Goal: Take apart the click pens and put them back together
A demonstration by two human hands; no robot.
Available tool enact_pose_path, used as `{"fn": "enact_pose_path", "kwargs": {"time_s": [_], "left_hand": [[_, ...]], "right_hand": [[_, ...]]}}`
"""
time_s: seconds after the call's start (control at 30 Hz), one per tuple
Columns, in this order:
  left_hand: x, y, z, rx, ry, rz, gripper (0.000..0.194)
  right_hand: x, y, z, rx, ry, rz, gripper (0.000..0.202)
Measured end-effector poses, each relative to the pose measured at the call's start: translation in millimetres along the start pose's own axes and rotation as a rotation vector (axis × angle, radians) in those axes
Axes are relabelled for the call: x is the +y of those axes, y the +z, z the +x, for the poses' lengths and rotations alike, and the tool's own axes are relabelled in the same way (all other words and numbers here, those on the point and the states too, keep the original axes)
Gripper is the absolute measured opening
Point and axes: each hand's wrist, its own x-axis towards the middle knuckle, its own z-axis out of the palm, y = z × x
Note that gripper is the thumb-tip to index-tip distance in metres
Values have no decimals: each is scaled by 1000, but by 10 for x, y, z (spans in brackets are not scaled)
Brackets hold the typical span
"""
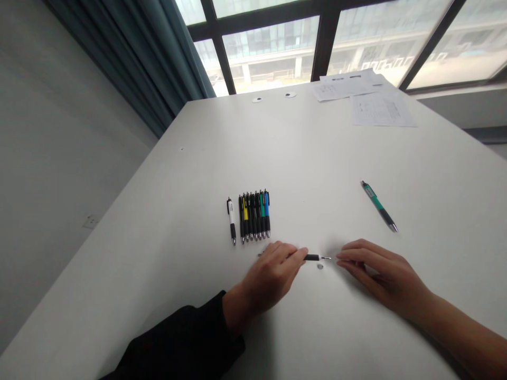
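Observation:
My left hand (273, 272) is closed around a pen (311, 257) held level just above the table. Its dark grip end sticks out to the right, with the thin refill tip bare. A small silver pen tip cone (320, 266) lies on the table just below it. My right hand (380, 272) faces the refill from the right, thumb and fingers pinched together. Something thin and small seems to be between those fingertips, too small to name. Beyond my left hand, several pens (255, 216) lie side by side in a row, black, yellow, green and blue.
A white pen (232, 220) lies just left of the row. Off to the right rests a green pen (379, 206), slanted. Printed papers (382, 110) lie at the white table's (301, 153) far edge, before the window. A blue curtain (146, 58) hangs at the left.

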Motion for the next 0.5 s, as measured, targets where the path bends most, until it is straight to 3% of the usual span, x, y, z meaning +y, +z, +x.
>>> {"fn": "enact_pose_path", "kwargs": {"time_s": [0.5], "left_hand": [[21, 9, 32, 10, 21, 8, 21]], "right_hand": [[-29, 32, -2, -3, 21, 36, 13]]}}
